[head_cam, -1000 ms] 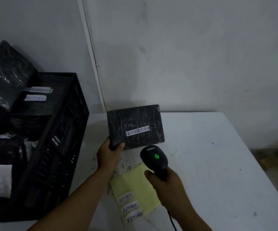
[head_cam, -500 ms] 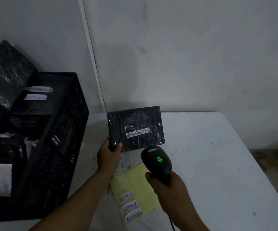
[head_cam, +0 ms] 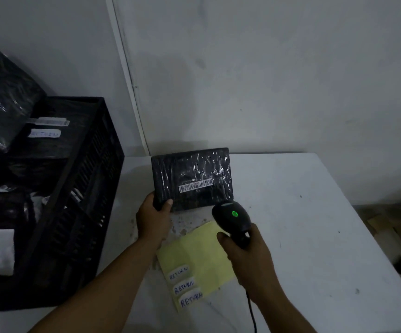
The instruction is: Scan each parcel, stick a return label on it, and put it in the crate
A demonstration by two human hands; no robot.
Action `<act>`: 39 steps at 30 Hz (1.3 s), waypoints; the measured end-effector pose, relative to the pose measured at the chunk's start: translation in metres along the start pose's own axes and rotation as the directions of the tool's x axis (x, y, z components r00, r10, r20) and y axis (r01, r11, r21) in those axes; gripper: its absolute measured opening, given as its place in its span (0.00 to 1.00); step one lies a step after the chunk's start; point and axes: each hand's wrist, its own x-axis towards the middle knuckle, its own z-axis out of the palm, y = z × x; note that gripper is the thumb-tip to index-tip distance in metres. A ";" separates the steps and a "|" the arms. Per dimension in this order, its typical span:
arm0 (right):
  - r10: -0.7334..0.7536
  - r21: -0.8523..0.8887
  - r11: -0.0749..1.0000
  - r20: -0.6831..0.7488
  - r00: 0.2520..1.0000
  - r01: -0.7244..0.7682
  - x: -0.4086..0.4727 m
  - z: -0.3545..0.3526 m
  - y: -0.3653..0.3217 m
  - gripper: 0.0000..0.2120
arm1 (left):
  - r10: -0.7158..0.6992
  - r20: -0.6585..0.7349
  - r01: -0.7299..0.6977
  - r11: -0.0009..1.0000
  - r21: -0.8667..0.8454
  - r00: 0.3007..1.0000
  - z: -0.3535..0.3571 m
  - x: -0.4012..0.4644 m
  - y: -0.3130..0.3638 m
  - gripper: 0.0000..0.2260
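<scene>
now the parcel [head_cam: 191, 179] is a flat black rectangle wrapped in glossy, crinkled plastic that catches small white glints, mostly across its upper right part. a white barcode strip [head_cam: 195, 185] runs slightly uphill across its lower middle. it is held upright above the white surface [head_cam: 302, 212], face toward the camera, near the wall. the left hand [head_cam: 153, 221] grips its lower left corner, thumb curled over the front face and the fingers hidden behind, so that grip is clamped on the parcel.

the right hand [head_cam: 247, 251] is wrapped round the handle of a black scanner [head_cam: 231, 217], its grip closed on the handle. the scanner head sits just below and right of the parcel's lower edge, with a green light glowing on its top. a dark cable [head_cam: 252, 313] hangs down from under that hand.

between the two forearms a pale yellow sheet [head_cam: 201, 251] lies flat on the surface. three white return labels [head_cam: 185, 286], each handwritten "return", are stacked in a slanting column along its lower left edge.

at the left stands a black slatted crate [head_cam: 81, 188], on the surface beside the wall corner. inside it are more black wrapped parcels [head_cam: 9, 106], one piled high and tilted, another showing a white strip and a white label whose writing is too blurred to read.
</scene>
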 end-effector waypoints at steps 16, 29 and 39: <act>0.137 -0.448 0.860 -0.263 0.955 -0.246 0.100 -0.019 0.104 0.17 | -0.040 -0.123 0.055 0.990 0.126 0.992 -0.007 0.040 0.030 0.13; -0.067 -0.512 0.835 -0.460 0.885 -0.202 0.081 -0.015 0.106 0.44 | -0.127 -0.183 0.157 0.975 0.155 0.975 -0.013 0.033 0.002 0.28; -0.304 -0.515 0.748 0.295 0.906 0.419 0.043 0.066 0.113 0.12 | 0.077 0.425 -0.285 0.846 0.450 0.902 -0.038 -0.060 -0.090 0.11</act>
